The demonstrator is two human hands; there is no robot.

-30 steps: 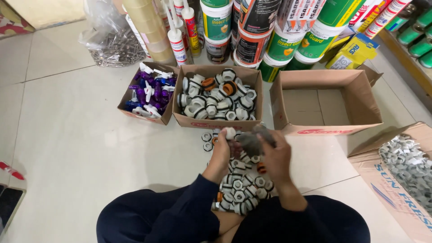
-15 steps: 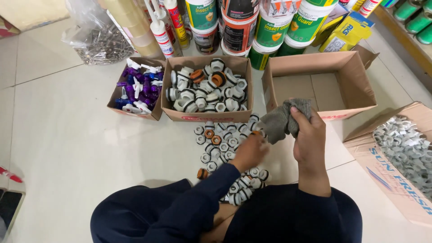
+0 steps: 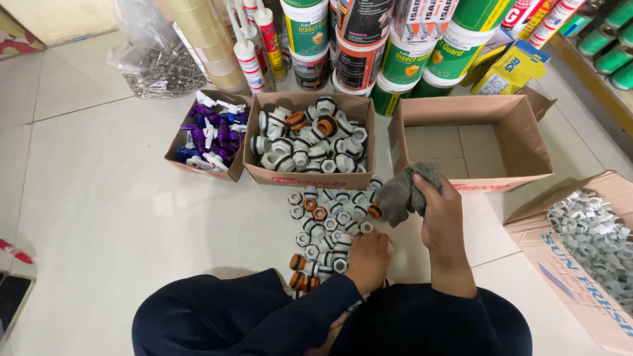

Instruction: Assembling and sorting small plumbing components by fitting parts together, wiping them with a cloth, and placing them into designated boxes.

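My right hand (image 3: 440, 214) holds a crumpled grey cloth (image 3: 405, 190) just in front of the brown cardboard box with nothing in it (image 3: 534, 142). My left hand (image 3: 368, 260) rests low on a heap of white and orange plastic pipe fittings (image 3: 326, 221) on the tiled floor; whether its fingers hold one is hidden. Behind the heap stands a cardboard box of the same white fittings (image 3: 310, 138). My dark-clothed knees fill the bottom of the view.
A smaller box of purple and white parts (image 3: 208, 135) sits left of the fittings box. Paint tubs (image 3: 409, 53), sealant tubes (image 3: 254, 46) and a plastic bag of metal pieces (image 3: 155, 62) line the back. An open carton of white rings (image 3: 590, 240) lies at right.
My hands were together over the heap with the cloth. The right hand lifted the cloth up to the right; the left hand dropped down onto the fittings.
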